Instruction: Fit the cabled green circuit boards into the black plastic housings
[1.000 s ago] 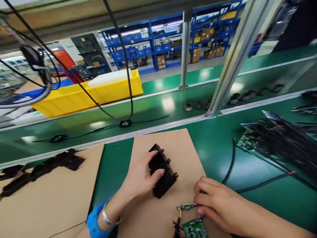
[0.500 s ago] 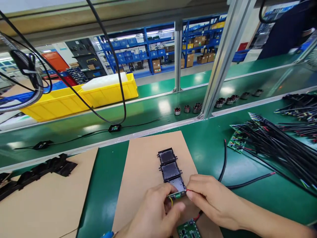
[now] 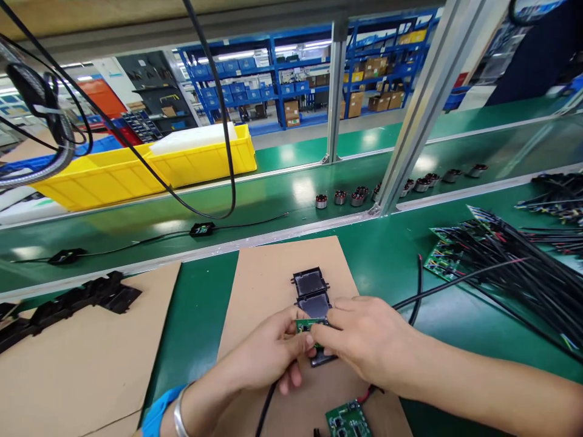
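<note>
A small green circuit board (image 3: 302, 326) is held between my two hands over a row of black plastic cases (image 3: 310, 283). My left hand (image 3: 277, 343) has its fingers closed on the board's left side. From the right, my right hand (image 3: 359, 331) pinches the same board, its fingers covering much of it. One lower case (image 3: 323, 358) shows partly below the fingers. A black cable (image 3: 268, 403) hangs beneath my left hand, and another black cable (image 3: 437, 285) runs out past my right hand. Nearer me, a second green circuit board (image 3: 348, 420) with a red wire lies on the cardboard (image 3: 255, 291).
Bundled black cables with circuit boards (image 3: 496, 261) are piled at the right. More black cases (image 3: 91, 300) sit on the left cardboard (image 3: 77, 364). Beyond the metal post (image 3: 412, 109) are several small round metal parts (image 3: 321, 201) and yellow bins (image 3: 204, 161).
The board has moved forward and left over the cases and now shows its flat green face. My right hand has shifted along with it. The cable on the right has swung upward.
</note>
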Demonstrator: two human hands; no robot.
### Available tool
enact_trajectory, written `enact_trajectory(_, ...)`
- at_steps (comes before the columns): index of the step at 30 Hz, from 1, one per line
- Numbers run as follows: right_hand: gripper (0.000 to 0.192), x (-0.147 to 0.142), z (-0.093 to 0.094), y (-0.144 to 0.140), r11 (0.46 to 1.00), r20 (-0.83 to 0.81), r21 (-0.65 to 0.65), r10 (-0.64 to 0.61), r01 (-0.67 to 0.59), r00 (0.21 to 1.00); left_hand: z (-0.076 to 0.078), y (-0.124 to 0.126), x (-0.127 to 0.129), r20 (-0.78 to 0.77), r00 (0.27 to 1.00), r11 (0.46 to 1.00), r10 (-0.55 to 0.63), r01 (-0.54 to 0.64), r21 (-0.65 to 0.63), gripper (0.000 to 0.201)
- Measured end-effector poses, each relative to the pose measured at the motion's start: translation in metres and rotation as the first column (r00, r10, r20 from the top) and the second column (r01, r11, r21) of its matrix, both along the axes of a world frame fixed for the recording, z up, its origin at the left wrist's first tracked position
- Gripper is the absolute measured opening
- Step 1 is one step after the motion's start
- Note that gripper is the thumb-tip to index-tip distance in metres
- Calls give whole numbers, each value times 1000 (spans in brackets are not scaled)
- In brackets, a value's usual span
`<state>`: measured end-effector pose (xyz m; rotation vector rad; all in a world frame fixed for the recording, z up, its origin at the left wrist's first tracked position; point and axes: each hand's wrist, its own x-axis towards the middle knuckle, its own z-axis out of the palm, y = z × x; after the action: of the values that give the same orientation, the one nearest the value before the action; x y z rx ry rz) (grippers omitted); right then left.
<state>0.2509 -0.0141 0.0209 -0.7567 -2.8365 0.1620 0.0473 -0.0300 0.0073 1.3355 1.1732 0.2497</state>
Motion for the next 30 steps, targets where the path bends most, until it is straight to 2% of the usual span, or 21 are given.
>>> enact_trajectory(2, 12, 9, -1, 7, 999, -6, -51, 2, -2, 1000, 5, -5, -6, -46, 999, 990, 1, 6, 144, 28)
enact_trajectory(5, 21, 16, -2, 15, 990, 18, -140, -11, 13, 1000, 7, -17, -8, -226, 974, 913, 24, 71, 403, 16)
enact_trajectory(7, 29, 18, -3, 18, 976, 31, -220, 0, 7, 1000, 4, -25, -6, -320, 947, 892, 35, 115, 437, 14)
enact_trajectory(9, 28, 18, -5, 21, 949, 53, -314, 24, -6, 998, -3, -30, -3, -359, 933, 889, 29, 140, 435, 18)
enact_trajectory(13, 25, 15, -12, 30, 912, 114, -411, 55, -3, 992, -24, -33, -1, -409, 911, 862, 45, 171, 476, 39)
enact_trajectory(17, 24, 15, -17, 36, 916, 156, -400, 67, 1, 986, -43, -34, -3, -453, 884, 750, 113, 223, 622, 55)
enact_trajectory(21, 13, 13, -24, 31, 939, 157, -344, 38, 19, 987, -45, -32, -4, -513, 845, 635, 151, 315, 706, 47)
enact_trajectory(26, 8, 8, -47, 18, 971, 71, -225, -62, 76, 996, -45, -28, -5, -506, 851, 581, 142, 342, 739, 42)
enact_trajectory(30, 12, 6, -56, 14, 956, 31, -274, -97, 102, 995, -48, -28, -5, -481, 866, 571, 138, 327, 753, 43)
